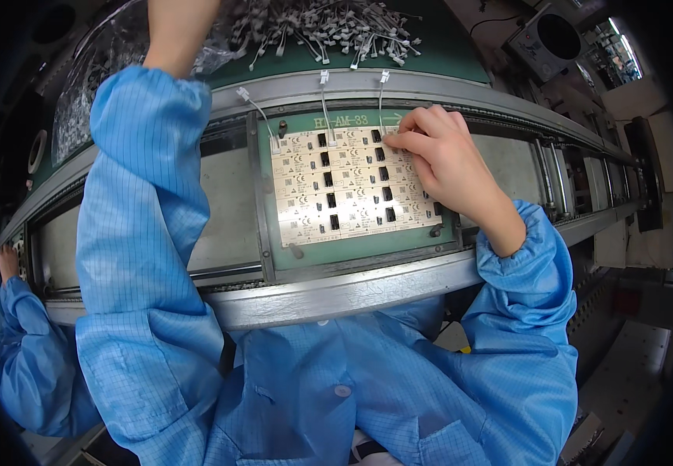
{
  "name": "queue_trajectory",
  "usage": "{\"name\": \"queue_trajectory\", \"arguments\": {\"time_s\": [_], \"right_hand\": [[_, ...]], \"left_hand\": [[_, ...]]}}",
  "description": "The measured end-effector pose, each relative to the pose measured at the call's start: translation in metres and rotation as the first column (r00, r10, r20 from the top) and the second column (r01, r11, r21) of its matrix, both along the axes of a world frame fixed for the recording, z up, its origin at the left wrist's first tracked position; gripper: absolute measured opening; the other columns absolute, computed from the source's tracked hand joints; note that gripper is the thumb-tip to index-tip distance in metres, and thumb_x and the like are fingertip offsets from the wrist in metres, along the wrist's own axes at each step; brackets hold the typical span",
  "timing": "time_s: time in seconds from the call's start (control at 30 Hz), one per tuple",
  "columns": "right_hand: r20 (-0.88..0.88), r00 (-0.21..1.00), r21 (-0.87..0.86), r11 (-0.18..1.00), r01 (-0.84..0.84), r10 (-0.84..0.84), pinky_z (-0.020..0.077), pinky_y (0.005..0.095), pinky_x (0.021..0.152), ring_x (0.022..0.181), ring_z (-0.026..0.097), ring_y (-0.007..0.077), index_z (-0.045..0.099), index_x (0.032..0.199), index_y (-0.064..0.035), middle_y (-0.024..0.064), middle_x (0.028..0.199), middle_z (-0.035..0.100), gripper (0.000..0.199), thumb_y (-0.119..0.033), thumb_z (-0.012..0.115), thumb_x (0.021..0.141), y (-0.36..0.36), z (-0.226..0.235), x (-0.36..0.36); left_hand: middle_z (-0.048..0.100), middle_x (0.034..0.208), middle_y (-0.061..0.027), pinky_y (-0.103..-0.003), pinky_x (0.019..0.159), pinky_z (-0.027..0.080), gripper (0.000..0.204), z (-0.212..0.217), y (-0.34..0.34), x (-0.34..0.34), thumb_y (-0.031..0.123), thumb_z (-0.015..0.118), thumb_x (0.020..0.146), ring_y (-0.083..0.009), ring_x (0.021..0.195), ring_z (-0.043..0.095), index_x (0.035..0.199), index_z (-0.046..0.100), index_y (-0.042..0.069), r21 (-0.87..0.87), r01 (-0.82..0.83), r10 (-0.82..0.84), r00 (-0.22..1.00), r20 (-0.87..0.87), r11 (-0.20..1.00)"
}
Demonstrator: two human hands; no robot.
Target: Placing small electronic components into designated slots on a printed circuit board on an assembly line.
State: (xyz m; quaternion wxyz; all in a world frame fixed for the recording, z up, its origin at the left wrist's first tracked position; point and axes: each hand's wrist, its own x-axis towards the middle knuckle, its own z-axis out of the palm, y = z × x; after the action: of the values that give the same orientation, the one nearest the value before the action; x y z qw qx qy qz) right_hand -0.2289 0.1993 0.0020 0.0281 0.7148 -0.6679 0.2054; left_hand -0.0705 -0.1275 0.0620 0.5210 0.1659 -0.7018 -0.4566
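My right hand (449, 155) is over the upper right part of a panel of white circuit boards (305, 211). Its thumb and forefinger are pinched at the lower end of a short white connector cable (381, 102); the fingertips hide that end. Two similar cables, one at the left (256, 108) and one in the middle (324, 101), rise from the panel's top row, with their white plugs over the rail. Small black parts stand in columns on the panel, which lies in a green fixture plate (328, 253). My left arm reaches past the upper edge, showing only the wrist; that hand is out of sight.
A heap of white connector cables (336, 31) lies on the green surface behind the conveyor, beside clear plastic bags (92, 93). Metal rails (352, 289) run along both sides of the fixture. At the far left, another person's hand (8, 262) is at the line.
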Motion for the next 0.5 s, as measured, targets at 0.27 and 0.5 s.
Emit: {"name": "queue_trajectory", "arguments": {"time_s": [0.27,0.5], "right_hand": [[-0.089,0.975,-0.299,0.939,0.168,-0.203,0.0460,0.0422,0.089,0.107,0.061,0.0304,0.071,0.106,-0.0085,0.0083,0.108,0.063,0.016,-0.013,0.066,0.092,-0.056,0.010,-0.050],[0.101,0.967,-0.198,0.948,0.250,-0.234,0.0565,0.0409,0.075,0.082,0.071,0.0367,0.071,0.106,-0.0039,0.0178,0.090,0.073,0.024,-0.023,0.068,0.093,-0.112,-0.008,-0.104]], "left_hand": [[0.074,0.093,-0.0064,-0.040,0.087,0.051,0.012,-0.018,0.109,0.046,0.007,0.070,0.088,-0.0274,0.091,0.069,0.100,0.071,0.008,-0.607,-0.006,0.186,0.954,0.234,0.795],[0.069,0.098,-0.0006,-0.043,0.095,0.038,0.014,-0.070,0.167,0.104,0.009,0.075,0.084,-0.0227,0.101,0.062,0.098,0.072,0.013,-0.629,0.153,0.324,0.751,0.575,0.762]]}}
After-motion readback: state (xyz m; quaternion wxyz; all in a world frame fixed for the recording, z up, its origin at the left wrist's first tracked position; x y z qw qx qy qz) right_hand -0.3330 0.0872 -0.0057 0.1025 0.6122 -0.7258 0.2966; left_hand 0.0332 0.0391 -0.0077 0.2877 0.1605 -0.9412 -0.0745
